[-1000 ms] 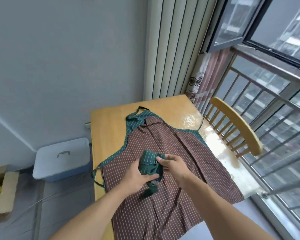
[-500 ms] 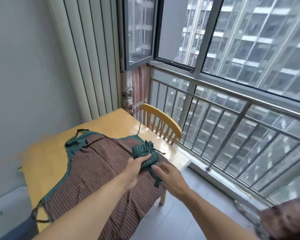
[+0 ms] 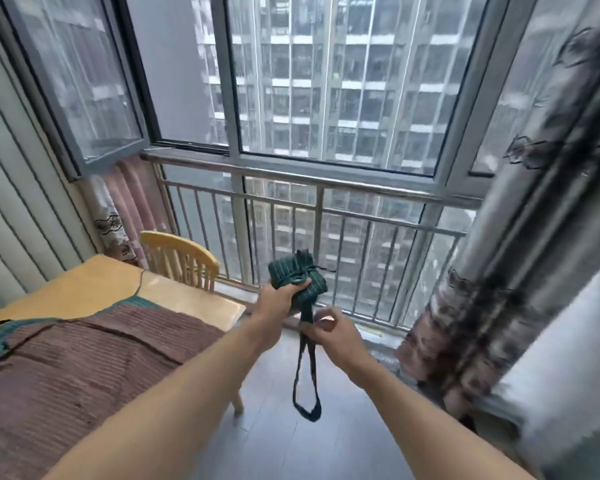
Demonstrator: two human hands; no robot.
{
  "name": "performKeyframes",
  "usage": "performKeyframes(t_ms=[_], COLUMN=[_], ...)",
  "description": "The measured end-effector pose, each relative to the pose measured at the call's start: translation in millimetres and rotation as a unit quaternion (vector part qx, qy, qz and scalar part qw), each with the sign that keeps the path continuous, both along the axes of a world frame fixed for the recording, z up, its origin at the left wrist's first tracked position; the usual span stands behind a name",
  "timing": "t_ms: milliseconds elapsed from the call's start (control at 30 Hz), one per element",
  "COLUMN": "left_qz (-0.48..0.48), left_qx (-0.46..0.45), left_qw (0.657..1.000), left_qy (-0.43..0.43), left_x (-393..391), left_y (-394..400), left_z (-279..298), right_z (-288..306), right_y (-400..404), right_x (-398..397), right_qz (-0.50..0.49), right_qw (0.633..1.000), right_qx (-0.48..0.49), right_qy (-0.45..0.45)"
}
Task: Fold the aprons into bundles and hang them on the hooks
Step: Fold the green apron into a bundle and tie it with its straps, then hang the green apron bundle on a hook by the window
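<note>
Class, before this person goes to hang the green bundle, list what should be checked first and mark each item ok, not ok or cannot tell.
1. Bundle tied shut: ok, a tie crosses it and it keeps its shape.
2. Left hand holds the bundle firmly: ok, fingers curl round it.
3. Right hand has the strap loop: ok, it pinches the loop's top.
4. Loop free and open for a hook: ok, it hangs clear below the hands.
5. Hook in sight: not ok, none shows in the head view.
6. Brown apron folded: not ok, it lies spread on the table.
</note>
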State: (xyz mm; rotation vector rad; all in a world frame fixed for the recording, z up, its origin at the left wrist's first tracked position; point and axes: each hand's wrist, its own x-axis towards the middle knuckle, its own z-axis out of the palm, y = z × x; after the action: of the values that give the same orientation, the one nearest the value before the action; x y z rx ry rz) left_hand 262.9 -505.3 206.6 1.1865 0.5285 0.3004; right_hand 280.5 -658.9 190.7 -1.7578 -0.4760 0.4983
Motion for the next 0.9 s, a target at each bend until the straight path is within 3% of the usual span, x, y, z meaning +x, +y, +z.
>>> performKeyframes(t_ms=[267,433,533,667,767,900], left_qz=[-0.043,-0.11,-0.158,-0.224,-0.323,-0.445], left_qx=[-0.118,-0.165,-0.187,-0.185,-0.2,-0.215], left_qw=[0.991,0.973,0.958,0.943,0.906,0.851], left_qy=[0.051,0.121,0.146,0.161,0.186,0.178], left_x=[98,169,200,259,291,307], left_y=[-111,-153,-186,-251,-312,-405], left_z=[3,-20,-31,-41,-32,0], right_z=[12,44,80,146,187,233], right_y=[-161,-277,-322,-363,-389,-422], right_x=[72,128,154,192,215,225], right_qz=[-0.117,-0.102,-0.088,-0.158,-0.235,-0.286], right_qw=[0.99,0.962,0.947,0.973,0.972,0.957], right_qx=[-0.073,-0.252,-0.305,-0.162,-0.011,0.016], right_qy=[0.018,0.034,0.044,0.043,0.011,-0.053])
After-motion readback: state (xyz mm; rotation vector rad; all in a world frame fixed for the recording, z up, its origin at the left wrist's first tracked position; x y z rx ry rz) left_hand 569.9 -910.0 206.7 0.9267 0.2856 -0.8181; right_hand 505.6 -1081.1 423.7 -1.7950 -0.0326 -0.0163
